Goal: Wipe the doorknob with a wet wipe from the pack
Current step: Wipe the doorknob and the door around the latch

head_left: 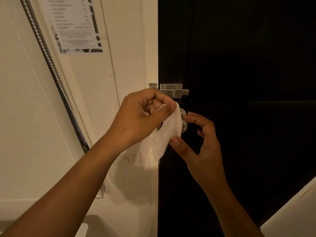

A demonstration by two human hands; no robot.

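Nearest the camera, two bare forearms reached up toward the dark door [239, 57]. Left hand [142, 117] had curled fingers [173, 105] pinching the upper edge of a white wet wipe [168, 132], which hung crumpled over the metal doorknob [184, 122]. Right hand [200, 142] pinched the wipe's lower part with its thumb, other fingers loosely bent beside the knob. Above sat a metal slide latch [174, 91]. Farther left, a printed notice [75, 24] hung on the cream wall [34, 117].
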